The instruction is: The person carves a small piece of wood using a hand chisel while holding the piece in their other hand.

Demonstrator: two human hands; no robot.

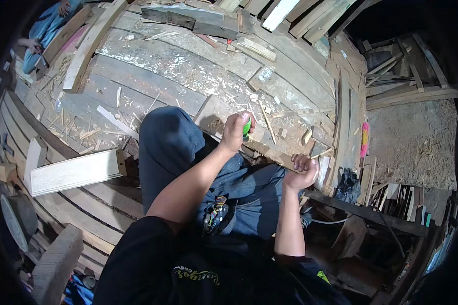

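Note:
My left hand (232, 134) is closed around a tool with a bright green handle (247, 127), above my bent knee. The tool's working end is hidden, so its kind does not show. To the right, my right hand (301, 175) curls its fingers over the end of a narrow wooden board (272, 154). This board runs across in front of my lap, from below the left hand to the right hand. A thin wood sliver (321, 152) sticks out beside the right fingers.
Wood chips and offcuts litter the plank floor (152, 63) ahead. A pale wooden piece (76, 172) lies at left. Dark timber blocks (188, 20) lie at the far side. Another person's hand (34, 46) rests by a board (66, 35) at far left.

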